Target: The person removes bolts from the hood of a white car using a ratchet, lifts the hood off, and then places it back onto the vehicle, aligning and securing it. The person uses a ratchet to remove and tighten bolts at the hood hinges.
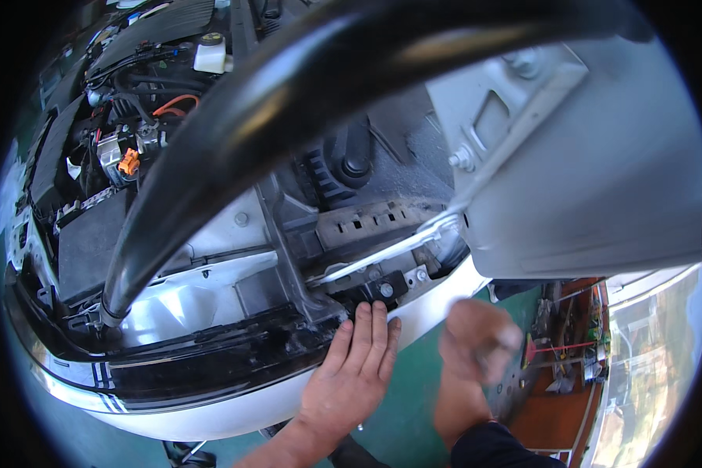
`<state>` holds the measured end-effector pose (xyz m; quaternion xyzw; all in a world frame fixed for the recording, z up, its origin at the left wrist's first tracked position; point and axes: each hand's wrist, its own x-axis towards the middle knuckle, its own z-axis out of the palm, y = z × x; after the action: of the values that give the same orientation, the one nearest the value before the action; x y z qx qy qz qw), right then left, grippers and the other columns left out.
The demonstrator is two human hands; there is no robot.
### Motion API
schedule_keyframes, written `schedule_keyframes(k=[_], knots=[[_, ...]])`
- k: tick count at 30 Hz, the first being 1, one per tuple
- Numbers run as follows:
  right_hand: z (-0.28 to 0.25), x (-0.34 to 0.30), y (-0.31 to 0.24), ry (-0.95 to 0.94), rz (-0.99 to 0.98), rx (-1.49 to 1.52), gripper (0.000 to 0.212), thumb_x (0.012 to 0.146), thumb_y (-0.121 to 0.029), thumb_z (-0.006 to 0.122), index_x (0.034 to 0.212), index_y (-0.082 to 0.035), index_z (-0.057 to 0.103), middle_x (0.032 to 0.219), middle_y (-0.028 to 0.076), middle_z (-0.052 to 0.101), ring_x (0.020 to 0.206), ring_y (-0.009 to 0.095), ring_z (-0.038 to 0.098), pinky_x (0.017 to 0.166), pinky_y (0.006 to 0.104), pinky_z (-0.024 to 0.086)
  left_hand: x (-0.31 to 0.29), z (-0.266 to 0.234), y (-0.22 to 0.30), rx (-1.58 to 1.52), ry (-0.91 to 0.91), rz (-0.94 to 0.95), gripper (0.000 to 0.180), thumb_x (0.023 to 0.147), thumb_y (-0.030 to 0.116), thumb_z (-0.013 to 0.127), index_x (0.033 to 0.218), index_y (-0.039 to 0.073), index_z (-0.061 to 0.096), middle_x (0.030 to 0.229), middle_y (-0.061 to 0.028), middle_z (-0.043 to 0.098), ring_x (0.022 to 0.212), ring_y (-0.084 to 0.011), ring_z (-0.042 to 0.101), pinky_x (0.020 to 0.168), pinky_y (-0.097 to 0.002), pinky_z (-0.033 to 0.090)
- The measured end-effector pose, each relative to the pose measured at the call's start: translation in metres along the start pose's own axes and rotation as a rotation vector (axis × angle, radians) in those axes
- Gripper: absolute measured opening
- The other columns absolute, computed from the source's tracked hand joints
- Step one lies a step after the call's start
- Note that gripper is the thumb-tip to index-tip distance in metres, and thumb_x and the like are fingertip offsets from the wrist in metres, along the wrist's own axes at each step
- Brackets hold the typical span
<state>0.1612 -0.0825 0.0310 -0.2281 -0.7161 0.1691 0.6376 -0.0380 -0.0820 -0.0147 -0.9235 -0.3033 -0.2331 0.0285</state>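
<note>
My left hand [352, 366] lies flat with its fingers stretched out along the edge of a white car's front fender and bumper [295, 396]. Its fingertips touch the rim just below a black bracket [374, 290] with a bolt. To the right, my right hand [480, 339] is raised off the bodywork and blurred by motion. It has the rounded outline of a fist, and I can make out nothing held in it. Near the fingertips, a black glossy trim strip [210, 370] runs along the car's front edge.
A thick black curved tube [234, 148] arches across the engine bay. The raised white body panel [593, 179] with its hinge hangs at upper right. A white reservoir [209, 58] and orange connector [129, 162] sit far left. A cluttered reddish-brown bench [558, 402] stands right.
</note>
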Motion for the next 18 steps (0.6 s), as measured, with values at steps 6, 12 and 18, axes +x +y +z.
schedule_keyframes(k=[6, 12, 18], knots=[[0.003, -0.010, 0.032, 0.053, 0.215, -0.261, 0.047, 0.099, -0.028, 0.067, 0.065, -0.001, 0.048, 0.059, 0.010, 0.056, 0.051, 0.019, 0.048, 0.049, 0.0341, 0.033, 0.002, -0.001, -0.001, 0.013, 0.003, -0.025, 0.050, 0.099, 0.025, 0.050, 0.145, 0.006, 0.062, 0.153, -0.0195, 0.056, 0.143, -0.0337, 0.054, 0.121, -0.0467, 0.034], [-0.003, -0.017, 0.043, -0.050, 0.350, -0.534, 0.020, 0.094, -0.013, 0.069, 0.080, 0.002, 0.068, 0.073, 0.011, 0.065, 0.064, 0.022, 0.058, 0.061, 0.0373, 0.045, -0.004, 0.004, 0.005, 0.000, -0.053, -0.063, 0.057, 0.098, 0.026, 0.049, 0.150, 0.003, 0.055, 0.163, -0.0194, 0.046, 0.155, -0.0319, 0.040, 0.127, -0.0475, 0.026], [-0.001, -0.021, 0.059, -0.032, 0.680, -0.580, 0.018, 0.106, -0.014, 0.066, 0.097, 0.001, 0.069, 0.087, -0.001, 0.063, 0.081, 0.008, 0.052, 0.072, 0.0257, 0.044, -0.080, 0.052, 0.069, -0.212, -0.068, -0.128, 0.060, 0.096, 0.023, 0.055, 0.149, -0.007, 0.052, 0.163, -0.0220, 0.045, 0.157, -0.0333, 0.035, 0.130, -0.0499, 0.023]])
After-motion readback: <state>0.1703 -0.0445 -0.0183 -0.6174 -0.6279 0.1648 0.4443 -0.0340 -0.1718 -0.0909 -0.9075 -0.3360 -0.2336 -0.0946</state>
